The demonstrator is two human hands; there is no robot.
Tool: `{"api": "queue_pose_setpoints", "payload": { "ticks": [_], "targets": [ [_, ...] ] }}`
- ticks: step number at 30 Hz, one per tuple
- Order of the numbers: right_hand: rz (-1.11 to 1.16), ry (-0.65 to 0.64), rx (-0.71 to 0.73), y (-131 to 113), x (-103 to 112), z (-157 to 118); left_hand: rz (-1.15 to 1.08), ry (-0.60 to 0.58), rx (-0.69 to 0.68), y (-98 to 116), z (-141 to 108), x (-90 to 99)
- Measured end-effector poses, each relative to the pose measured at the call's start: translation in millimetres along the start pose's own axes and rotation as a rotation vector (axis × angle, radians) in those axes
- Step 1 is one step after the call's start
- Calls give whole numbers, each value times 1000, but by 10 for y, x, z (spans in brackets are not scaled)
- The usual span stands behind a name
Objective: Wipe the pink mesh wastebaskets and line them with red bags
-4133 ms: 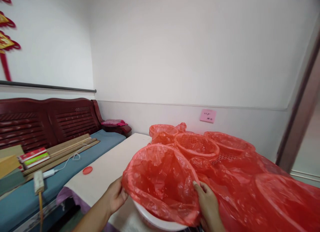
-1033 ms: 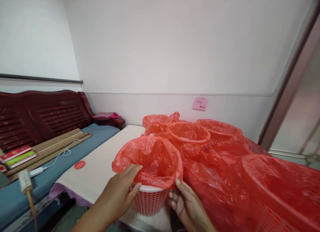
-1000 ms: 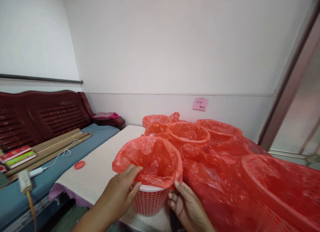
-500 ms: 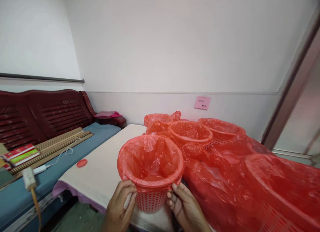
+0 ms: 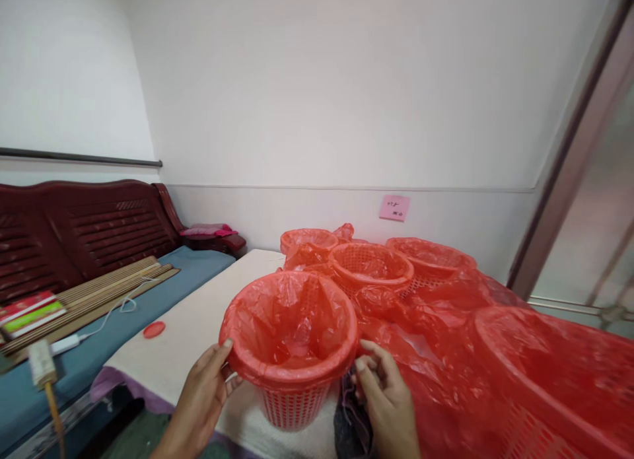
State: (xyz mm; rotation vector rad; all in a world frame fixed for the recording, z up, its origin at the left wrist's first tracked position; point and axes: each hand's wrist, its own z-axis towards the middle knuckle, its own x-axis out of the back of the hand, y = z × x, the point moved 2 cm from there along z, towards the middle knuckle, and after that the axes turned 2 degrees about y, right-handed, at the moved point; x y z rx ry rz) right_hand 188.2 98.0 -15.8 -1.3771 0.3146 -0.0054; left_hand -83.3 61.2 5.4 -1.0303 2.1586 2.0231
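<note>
A red perforated plastic basket point(image 5: 292, 406) stands upright on the cream table cover, a thin red plastic bag point(image 5: 297, 314) lining its inside and folded over its rim. At the rim's left side, my left hand point(image 5: 203, 396) has its thumb on top and its fingers below, holding the basket. My right hand point(image 5: 386, 396) is at the rim's right side, fingers curled and thumb bent in. Whether a bit of the bag is pinched there, I cannot make out. Dark cloth point(image 5: 351, 419) hangs just below that hand.
More lined red baskets point(image 5: 371, 264) stand behind and to the right, among loose red plastic point(image 5: 421, 340). A small red disc point(image 5: 154, 329) lies on the cream cover point(image 5: 198, 314). On the left, a wooden bench point(image 5: 99, 228) carries a blue cushion, slats and a power strip point(image 5: 42, 363).
My hands have moved from the front of the rim out to its two sides. The dark cloth shows more below my right hand. The view has shifted slightly.
</note>
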Motion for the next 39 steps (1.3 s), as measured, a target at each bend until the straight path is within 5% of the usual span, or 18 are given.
{"api": "queue_pose_setpoints", "payload": {
  "ticks": [5,15,29,35,39],
  "targets": [
    [-159,-162,110,70,-57,22,-143,-70,-9,-30,68,-62],
    [-245,-190,257,178,-149,-61,-324,-111,63,-49,359,41],
    [-349,-216,417,195,-370,-136,-174,-109,76,-65,801,113],
    [-328,-265,413,91,-370,-190,45,-40,124,-478,663,322],
    [-168,-186,349,320,-232,-298,245,-76,188,-1010,157,330]
  ]
}}
